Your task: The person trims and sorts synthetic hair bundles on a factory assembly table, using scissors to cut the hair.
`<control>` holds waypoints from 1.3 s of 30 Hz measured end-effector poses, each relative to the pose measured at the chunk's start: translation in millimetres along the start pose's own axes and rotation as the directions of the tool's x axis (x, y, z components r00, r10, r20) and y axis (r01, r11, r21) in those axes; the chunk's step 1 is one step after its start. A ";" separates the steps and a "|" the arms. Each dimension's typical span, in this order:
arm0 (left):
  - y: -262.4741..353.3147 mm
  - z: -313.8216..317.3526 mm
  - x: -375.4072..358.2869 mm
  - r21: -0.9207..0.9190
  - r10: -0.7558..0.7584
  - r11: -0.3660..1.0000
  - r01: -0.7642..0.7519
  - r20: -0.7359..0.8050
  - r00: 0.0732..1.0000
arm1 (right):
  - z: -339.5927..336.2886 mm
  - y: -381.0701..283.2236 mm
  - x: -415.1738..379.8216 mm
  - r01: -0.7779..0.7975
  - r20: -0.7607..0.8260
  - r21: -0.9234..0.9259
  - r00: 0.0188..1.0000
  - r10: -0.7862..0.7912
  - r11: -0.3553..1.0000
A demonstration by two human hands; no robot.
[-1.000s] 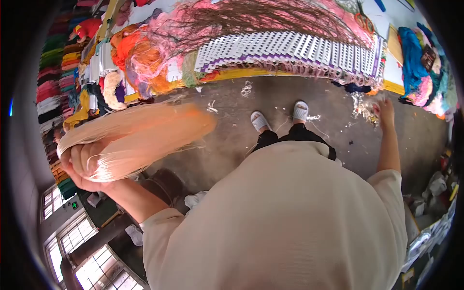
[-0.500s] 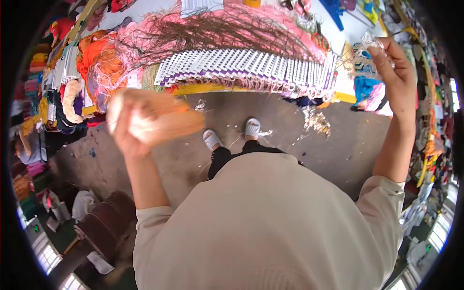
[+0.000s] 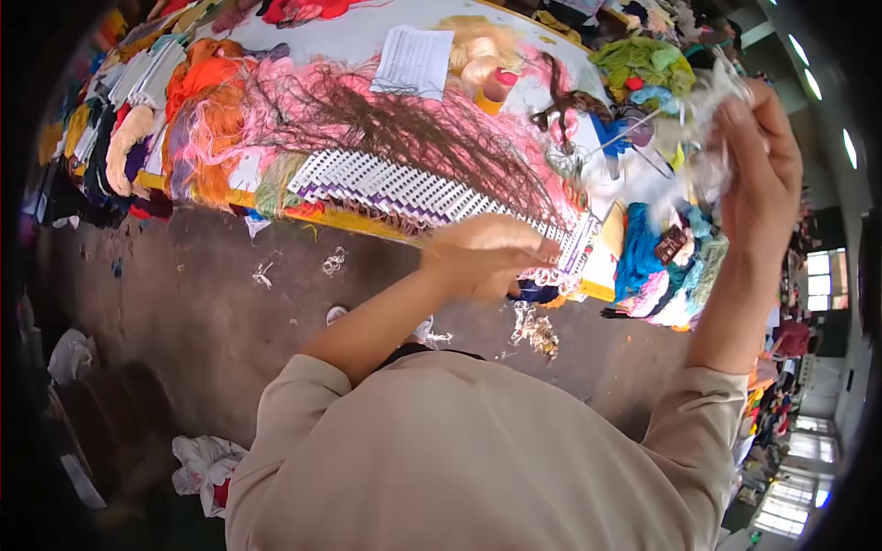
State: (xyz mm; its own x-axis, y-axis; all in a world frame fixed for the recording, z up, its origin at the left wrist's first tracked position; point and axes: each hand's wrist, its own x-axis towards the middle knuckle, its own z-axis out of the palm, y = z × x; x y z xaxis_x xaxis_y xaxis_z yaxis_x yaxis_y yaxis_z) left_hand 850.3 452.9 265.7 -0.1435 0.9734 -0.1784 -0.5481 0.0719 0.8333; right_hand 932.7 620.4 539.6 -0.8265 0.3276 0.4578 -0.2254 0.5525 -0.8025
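My right hand (image 3: 761,161) is raised at the right, its fingers closed on a loose tangle of white thread (image 3: 712,119) that is smeared by motion. Strands of it trail down and to the left. My left hand (image 3: 487,248) reaches over the table's front edge, blurred, with its fingers stretched to the right, the thumb apart and no bundle showing in it. Just beyond it lies the right end of a long overlapping row of white printed cards (image 3: 413,188), with pink thread loops along their lower ends. Long brown threads (image 3: 395,124) spread over pink threads (image 3: 312,83) behind the cards.
A printed sheet (image 3: 412,61), a cream skein (image 3: 480,48) and a thread spool (image 3: 496,89) lie farther back on the table. Orange yarn (image 3: 197,78) is at the left, blue yarn (image 3: 636,250) at the right corner. Thread scraps (image 3: 535,332) litter the floor.
My left hand has swung right to the card row; the blurred peach bundle it held is out of it. My right hand stays raised with the white thread. The view has turned and shows more table.
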 end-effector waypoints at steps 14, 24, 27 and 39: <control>11.0 -30.8 -99.1 -0.463 0.376 0.763 -0.452 -0.251 0.892 | -115.8 179.9 -104.0 -0.128 -0.127 -0.710 0.990 0.053 0.693; 80.4 -82.2 -170.7 -0.577 0.592 0.520 -0.630 -0.288 0.753 | -294.0 378.8 -316.2 -0.481 -0.428 -0.872 0.838 0.337 0.089; 94.9 -81.3 -193.4 -0.467 0.481 0.658 -0.591 -0.343 0.807 | -337.2 437.0 -401.4 -0.483 -0.501 -0.850 0.616 0.608 -0.211; 206.3 -68.4 -255.0 -0.079 0.414 0.830 -0.552 0.752 0.514 | -11.4 380.3 -294.5 -0.669 -0.168 -0.291 0.740 0.651 0.684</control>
State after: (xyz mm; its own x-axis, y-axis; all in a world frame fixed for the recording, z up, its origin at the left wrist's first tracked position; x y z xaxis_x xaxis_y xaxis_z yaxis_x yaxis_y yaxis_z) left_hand 717.5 204.6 447.3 0.3192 0.6931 0.6464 -0.4407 -0.4952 0.7487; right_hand 1096.2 742.8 104.0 -0.6713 0.7314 -0.1197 0.5485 0.3817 -0.7439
